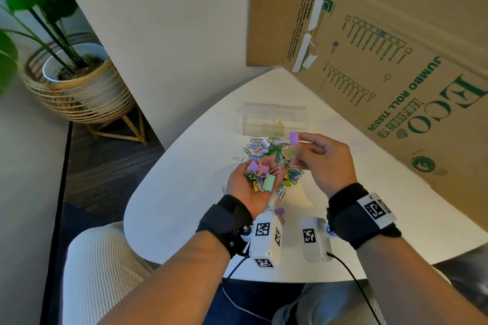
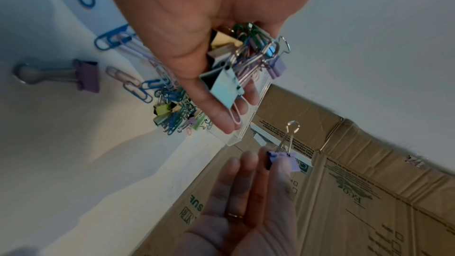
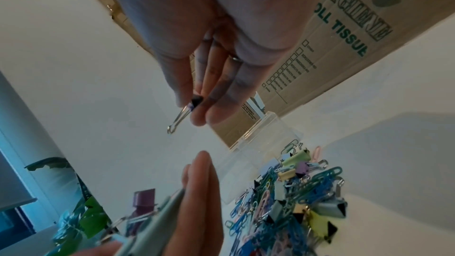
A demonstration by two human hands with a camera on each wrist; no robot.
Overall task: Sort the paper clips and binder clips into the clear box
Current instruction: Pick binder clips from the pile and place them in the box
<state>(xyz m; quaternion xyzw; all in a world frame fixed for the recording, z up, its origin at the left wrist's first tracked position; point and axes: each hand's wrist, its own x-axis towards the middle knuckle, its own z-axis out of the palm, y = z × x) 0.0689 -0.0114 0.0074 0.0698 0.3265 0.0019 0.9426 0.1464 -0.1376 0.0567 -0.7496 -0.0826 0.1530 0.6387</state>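
Observation:
My left hand (image 1: 272,163) is palm up over the white table (image 1: 179,192), with a handful of coloured paper clips and binder clips (image 1: 260,177) lying in its cupped palm. The fingers (image 2: 221,108) are nearly straight under that handful (image 2: 246,55). My right hand (image 1: 301,138) pinches a purple binder clip (image 1: 294,137) between thumb and fingers, just in front of the clear box (image 1: 274,119). The clip (image 2: 283,160) hangs in the air with its wire handles out. Below both hands lies the mixed pile of clips (image 1: 280,158). The clear box holds a few pale items.
A large cardboard box (image 1: 396,60) stands along the table's right and back side. One loose purple binder clip (image 1: 280,211) and stray paper clips lie near my left wrist. A potted plant (image 1: 79,82) stands on the floor to the left.

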